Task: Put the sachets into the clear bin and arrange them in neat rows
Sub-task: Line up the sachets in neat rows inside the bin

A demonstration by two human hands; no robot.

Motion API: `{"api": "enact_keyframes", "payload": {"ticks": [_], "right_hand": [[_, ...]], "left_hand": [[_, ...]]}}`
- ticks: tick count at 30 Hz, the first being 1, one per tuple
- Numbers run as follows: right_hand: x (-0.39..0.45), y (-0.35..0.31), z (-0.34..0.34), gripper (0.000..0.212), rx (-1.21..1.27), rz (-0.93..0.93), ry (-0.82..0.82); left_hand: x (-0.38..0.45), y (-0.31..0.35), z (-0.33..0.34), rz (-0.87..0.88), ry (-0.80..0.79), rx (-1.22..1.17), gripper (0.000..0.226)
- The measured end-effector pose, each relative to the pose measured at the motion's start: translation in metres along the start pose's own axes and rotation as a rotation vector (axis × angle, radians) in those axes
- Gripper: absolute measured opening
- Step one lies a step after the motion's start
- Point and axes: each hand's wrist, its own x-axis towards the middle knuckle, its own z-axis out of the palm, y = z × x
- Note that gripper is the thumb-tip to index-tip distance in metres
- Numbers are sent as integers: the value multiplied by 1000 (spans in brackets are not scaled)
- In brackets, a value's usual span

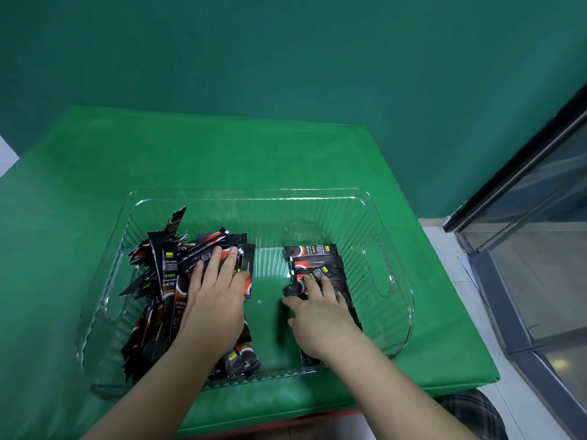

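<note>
Left hand (216, 290) flat, fingers straight, on loose black sachet heap (165, 281) in ribbed clear plastic bin (397, 281); right hand (317, 309) fingers spread, pressing neat black-sachet row (317, 262) w/o gripping — keep edges flush, add one at a time.

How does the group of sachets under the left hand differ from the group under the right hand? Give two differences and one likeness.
The left pile is jumbled, sachets pointing many ways; the right row lies stacked and aligned. The left pile holds more sachets than the right row. Both sit inside the clear bin, each under a hand: left hand, right hand.
</note>
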Motion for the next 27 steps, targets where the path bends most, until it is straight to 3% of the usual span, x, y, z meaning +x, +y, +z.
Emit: {"api": "enact_keyframes", "payload": {"ticks": [17, 23, 27], "right_hand": [[9, -3, 0, 65, 83, 84, 64], [10, -1, 0, 65, 162, 56, 185], [16, 15, -5, 73, 203, 146, 239]], "left_hand": [[0, 0, 0, 15, 10, -7, 47], [0, -1, 2, 9, 15, -6, 47], [1, 0, 1, -2, 14, -1, 47]]}}
